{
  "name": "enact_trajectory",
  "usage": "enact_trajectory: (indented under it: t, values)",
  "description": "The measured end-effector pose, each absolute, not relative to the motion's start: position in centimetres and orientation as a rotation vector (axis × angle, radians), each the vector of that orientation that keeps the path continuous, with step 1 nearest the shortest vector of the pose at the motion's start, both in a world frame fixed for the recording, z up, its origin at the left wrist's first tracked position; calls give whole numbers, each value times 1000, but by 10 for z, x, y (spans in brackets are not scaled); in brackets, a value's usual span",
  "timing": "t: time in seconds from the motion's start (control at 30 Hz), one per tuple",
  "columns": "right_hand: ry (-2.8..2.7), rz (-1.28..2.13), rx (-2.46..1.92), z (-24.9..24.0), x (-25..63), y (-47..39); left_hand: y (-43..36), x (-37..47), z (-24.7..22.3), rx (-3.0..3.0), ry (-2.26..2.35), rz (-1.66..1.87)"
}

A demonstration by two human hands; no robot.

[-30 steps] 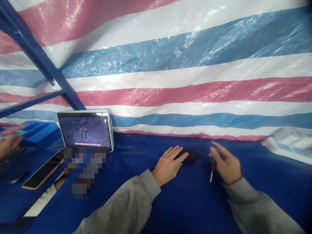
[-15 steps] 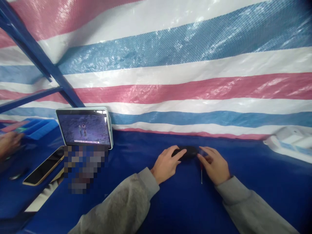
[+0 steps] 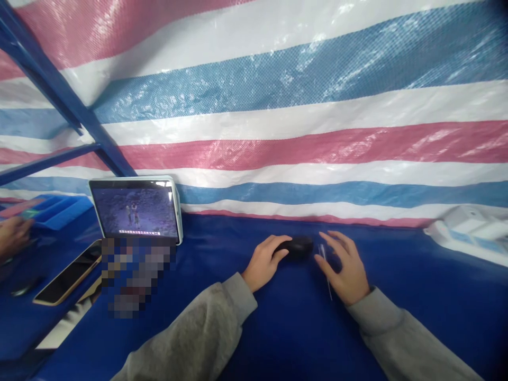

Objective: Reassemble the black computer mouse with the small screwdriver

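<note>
My left hand (image 3: 265, 263) has its thumb and fingers around the left end of a black computer mouse (image 3: 299, 247) on the blue table. Just right of the mouse, my right hand (image 3: 344, 267) is open, fingers spread and apart from the mouse. Beside its thumb and fingertips is a thin screwdriver (image 3: 329, 290), its shaft pointing toward me. Its clear handle end shows between thumb and forefinger, partly behind the thumb. Whether the fingers touch it, I cannot tell.
A tablet (image 3: 137, 210) playing a video stands at the left, with a phone (image 3: 69, 272) beside it. Beyond are a blue compartment tray (image 3: 61, 211) and another person's hand (image 3: 14, 235). White packaging (image 3: 472, 233) lies at the right, and a striped tarp (image 3: 301, 127) hangs behind.
My right hand has opened its fingers and drawn away from the mouse's right end. The mouse has shifted slightly left with my left hand, and more of the screwdriver's handle end shows.
</note>
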State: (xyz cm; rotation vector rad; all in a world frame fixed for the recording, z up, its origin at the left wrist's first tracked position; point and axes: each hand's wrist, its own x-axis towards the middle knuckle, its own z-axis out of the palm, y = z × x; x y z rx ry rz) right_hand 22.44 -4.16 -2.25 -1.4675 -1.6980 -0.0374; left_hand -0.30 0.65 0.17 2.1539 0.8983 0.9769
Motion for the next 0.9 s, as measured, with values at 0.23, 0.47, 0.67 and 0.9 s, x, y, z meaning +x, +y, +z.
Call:
enact_trajectory:
  t: [0.23, 0.47, 0.67, 0.9]
  values:
    - [-2057, -102, -1312, -32, 218, -40, 9, -1, -3, 2182, 959, 883]
    - [-2021, -93, -1387, -44, 224, -36, 8, 1, -9, 2292, 1040, 857]
    - [-1993, -26, -1375, -43, 223, -36, 5, 0, -7, 2364, 1156, 908]
    - [-1967, 51, -1417, -43, 223, -37, 7, 0, -9, 2364, 1126, 966]
